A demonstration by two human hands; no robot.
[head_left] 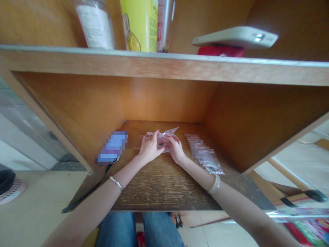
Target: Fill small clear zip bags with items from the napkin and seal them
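My left hand (149,146) and my right hand (174,148) meet near the back of a dark wooden desk (159,185), both pinching a small clear plastic bag (164,134) with pinkish contents. The bag's corner sticks up and to the right above my fingers. A thin bangle circles my left wrist and a pale bracelet my right. A row of similar small zip bags (203,152) lies on the desk just right of my right hand.
A blurred-out flat object (112,147) with a dark cord rests left of my hands. The shelf above (164,65) carries a jar (95,24), a yellow box (140,24), and a phone (236,37) on something red. Wooden walls enclose the desk on both sides.
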